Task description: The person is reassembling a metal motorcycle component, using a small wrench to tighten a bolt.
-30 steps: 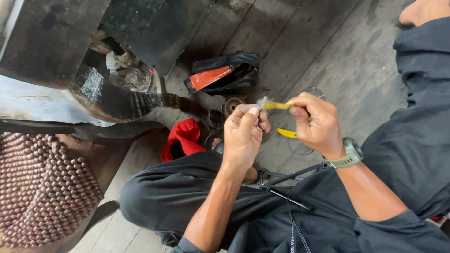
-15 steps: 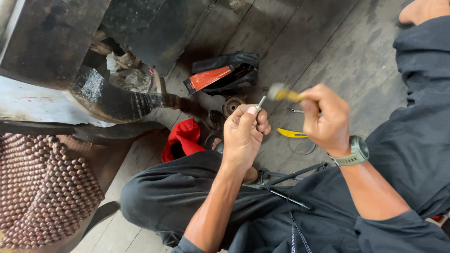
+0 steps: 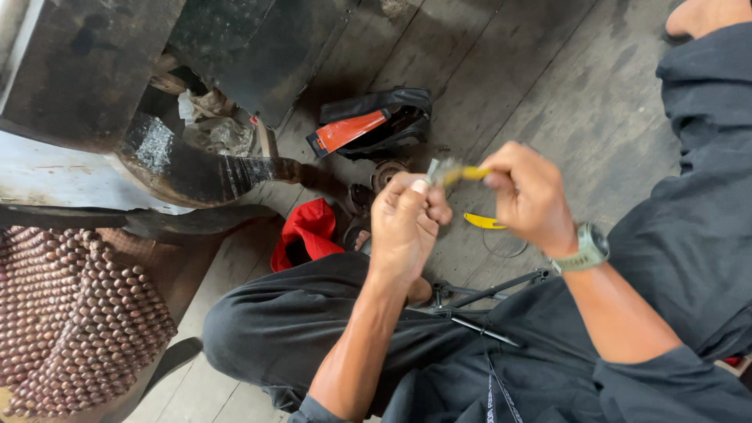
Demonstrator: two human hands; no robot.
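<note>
My left hand (image 3: 407, 223) is raised in front of me with its fingers pinched on a small metal part whose tip shows at the fingertips. Close to the right, my right hand (image 3: 531, 196) grips a small brush with a yellow handle (image 3: 462, 174); its blurred bristle end touches the part in my left hand. A pale green watch (image 3: 589, 249) is on my right wrist. Both hands hover above my dark-trousered lap (image 3: 313, 313) and the wooden floor.
On the plank floor (image 3: 548, 86) lie a black pouch with an orange tool (image 3: 368, 125), a red cloth (image 3: 309, 231), a yellow-handled tool (image 3: 484, 222) and small round metal parts (image 3: 385, 171). A dark metal pipe (image 3: 204, 172) and a beaded seat cover (image 3: 70, 321) are at the left.
My right hand has moved the yellow brush back and forth against the part pinched in my left hand. The left hand has stayed nearly still.
</note>
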